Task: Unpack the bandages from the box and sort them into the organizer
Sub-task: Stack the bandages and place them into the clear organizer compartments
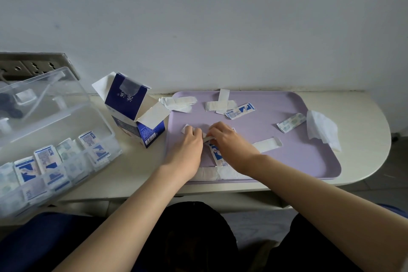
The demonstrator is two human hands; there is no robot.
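Both hands meet low on the purple tray [287, 161]: left hand [190, 142] and right hand [230, 140] pinch one bandage [208, 138] between curled fingertips. Opened box [134, 108] just left, part-filled organizer [72, 181] further left.

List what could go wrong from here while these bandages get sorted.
1. The white bandages at the tray's near rim lie under both wrists; a forearm move might sweep them off the table.
2. The opened box stands between tray and organizer; the left hand, reaching across, may topple it.
3. That hand and the right hand seem to pinch one bandage; pulling apart could tear its wrapper.
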